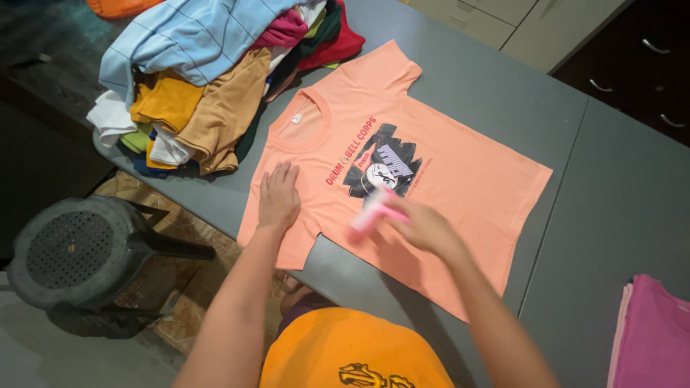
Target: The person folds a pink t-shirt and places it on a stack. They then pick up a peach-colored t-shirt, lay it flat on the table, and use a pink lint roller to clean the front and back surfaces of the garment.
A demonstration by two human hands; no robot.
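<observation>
On the grey table, at the fingers: the left hand (pixel 278 195) lies flat with fingers spread and released, gripping nothing, palm down on the shoulder area of the peach T-shirt (pixel 460 194), seemingly pinning the cloth so it does not slide.
Right hand: the right hand (pixel 424 226) is clenched around a pink handheld tool (pixel 370 214), blurred by motion; its exact kind is hard to tell, perhaps a roller or brush.
Tool contact: its far end sits at the lower edge of the dark chest print, on or just above the fabric.
Shirt: spread face up, smoothed flat on the grey table (pixel 618 194), collar toward the clothes pile, so the whole front is within reach.
Clothes pile (pixel 215 72): heaped loosely just beyond the collar, touching the shirt's sleeve side.
Folded pink cloth (pixel 650 334): stacked apart at the table's near right corner.
Black stool (pixel 79 251): on the floor, left of the table.
</observation>
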